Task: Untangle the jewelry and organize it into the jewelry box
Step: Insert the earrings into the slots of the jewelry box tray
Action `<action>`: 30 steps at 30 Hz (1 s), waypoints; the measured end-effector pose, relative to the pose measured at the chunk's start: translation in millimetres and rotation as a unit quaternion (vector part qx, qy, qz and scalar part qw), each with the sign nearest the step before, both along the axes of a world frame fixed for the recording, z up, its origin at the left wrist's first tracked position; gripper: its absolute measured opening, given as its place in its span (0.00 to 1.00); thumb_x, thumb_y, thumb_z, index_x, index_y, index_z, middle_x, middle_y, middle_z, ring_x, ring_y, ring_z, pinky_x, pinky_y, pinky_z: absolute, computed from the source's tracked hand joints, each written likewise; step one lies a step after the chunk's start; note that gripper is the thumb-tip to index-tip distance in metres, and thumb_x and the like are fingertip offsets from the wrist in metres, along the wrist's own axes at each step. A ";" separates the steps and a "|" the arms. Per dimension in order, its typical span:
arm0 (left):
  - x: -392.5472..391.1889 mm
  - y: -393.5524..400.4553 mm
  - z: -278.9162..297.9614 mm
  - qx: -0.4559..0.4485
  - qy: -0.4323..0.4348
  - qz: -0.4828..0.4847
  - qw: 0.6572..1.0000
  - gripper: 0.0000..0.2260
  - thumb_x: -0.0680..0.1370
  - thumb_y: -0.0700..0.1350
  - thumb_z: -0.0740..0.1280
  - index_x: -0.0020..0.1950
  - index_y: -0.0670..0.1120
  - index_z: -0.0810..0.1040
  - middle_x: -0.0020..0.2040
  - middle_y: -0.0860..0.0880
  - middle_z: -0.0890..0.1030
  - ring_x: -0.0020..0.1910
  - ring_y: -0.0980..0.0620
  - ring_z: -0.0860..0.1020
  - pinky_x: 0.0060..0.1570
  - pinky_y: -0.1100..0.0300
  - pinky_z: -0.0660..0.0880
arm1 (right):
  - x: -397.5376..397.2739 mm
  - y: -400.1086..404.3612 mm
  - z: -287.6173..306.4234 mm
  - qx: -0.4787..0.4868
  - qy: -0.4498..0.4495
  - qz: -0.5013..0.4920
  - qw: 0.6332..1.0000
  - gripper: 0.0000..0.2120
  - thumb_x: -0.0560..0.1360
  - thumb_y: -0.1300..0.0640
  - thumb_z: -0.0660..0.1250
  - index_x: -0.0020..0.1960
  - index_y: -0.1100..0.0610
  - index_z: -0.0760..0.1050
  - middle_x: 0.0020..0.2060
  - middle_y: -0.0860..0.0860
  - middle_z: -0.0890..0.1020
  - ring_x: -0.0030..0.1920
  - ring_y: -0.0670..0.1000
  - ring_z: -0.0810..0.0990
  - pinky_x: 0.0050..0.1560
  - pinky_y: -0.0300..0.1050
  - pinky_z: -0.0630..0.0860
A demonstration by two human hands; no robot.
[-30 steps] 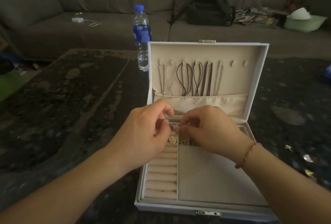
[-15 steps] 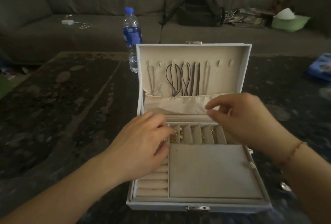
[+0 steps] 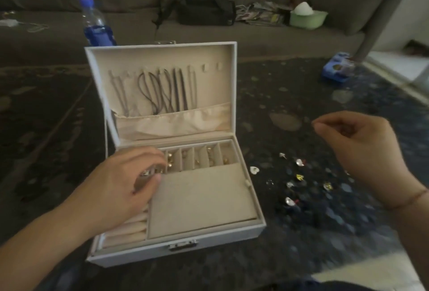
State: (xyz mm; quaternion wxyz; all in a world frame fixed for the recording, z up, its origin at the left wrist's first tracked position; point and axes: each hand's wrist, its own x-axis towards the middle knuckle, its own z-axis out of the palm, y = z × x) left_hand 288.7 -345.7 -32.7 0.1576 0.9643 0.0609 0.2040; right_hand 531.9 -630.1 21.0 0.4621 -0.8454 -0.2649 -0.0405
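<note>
At the centre-left of the frame, my left hand [image 3: 120, 183] rests curled on the ring rolls of the jewelry box [image 3: 185, 242], fingers touching small gold pieces; whether they pinch one I cannot tell. My right hand [image 3: 357, 142], at centre right, hangs loosely curled above the dark desk [image 3: 301, 232], holding nothing visible. The box's long axis runs left-right, lid [image 3: 162, 58] upright. Loose earrings [image 3: 299, 176] lie scattered right of it.

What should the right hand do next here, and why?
Probably lower the right hand to the loose pieces on the table right of the jewelry box and pick one; it hovers above them, apparently holding nothing.
</note>
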 end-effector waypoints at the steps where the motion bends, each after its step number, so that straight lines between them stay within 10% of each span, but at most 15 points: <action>1: 0.3 -2.5 -0.8 0.003 0.007 0.003 1.000 0.16 0.77 0.53 0.61 0.56 0.48 0.83 0.55 0.54 0.80 0.56 0.58 0.76 0.63 0.66 0.69 | 3.9 -6.8 -4.1 -0.024 0.002 0.001 1.000 0.08 0.74 0.56 0.72 0.39 0.45 0.81 0.29 0.43 0.81 0.26 0.41 0.75 0.27 0.26 0.68; 9: 3.3 -13.9 5.9 -0.052 -0.019 0.045 0.997 0.07 0.78 0.47 0.67 0.54 0.53 0.79 0.51 0.60 0.78 0.53 0.64 0.76 0.53 0.74 0.72 | -8.5 -22.2 -22.7 -0.402 0.050 0.244 0.881 0.07 0.72 0.42 0.71 0.49 0.38 0.77 0.37 0.36 0.82 0.40 0.36 0.80 0.48 0.40 0.78; 14: 1.8 -17.3 2.5 -0.012 0.035 0.085 0.996 0.12 0.76 0.41 0.70 0.58 0.51 0.81 0.52 0.58 0.79 0.55 0.57 0.76 0.61 0.53 0.73 | -27.8 -12.6 -39.8 -0.467 -0.066 0.216 0.855 0.15 0.74 0.36 0.65 0.57 0.39 0.71 0.43 0.38 0.76 0.49 0.44 0.79 0.45 0.41 0.74; 22: 0.8 -18.9 6.8 -0.054 0.013 0.098 0.994 0.12 0.76 0.40 0.70 0.56 0.54 0.80 0.50 0.62 0.78 0.54 0.67 0.75 0.52 0.74 0.71 | -27.3 -12.1 -40.9 -0.459 -0.046 0.227 0.858 0.04 0.76 0.45 0.62 0.43 0.42 0.69 0.41 0.40 0.76 0.44 0.43 0.77 0.41 0.39 0.73; 30: 8.8 -9.1 2.8 -0.009 0.018 0.105 0.994 0.09 0.75 0.41 0.70 0.54 0.48 0.83 0.51 0.57 0.76 0.53 0.61 0.74 0.58 0.68 0.70 | -26.2 -7.7 -35.5 -0.381 -0.050 0.215 0.898 0.07 0.78 0.48 0.63 0.44 0.35 0.73 0.43 0.34 0.74 0.45 0.38 0.76 0.49 0.35 0.76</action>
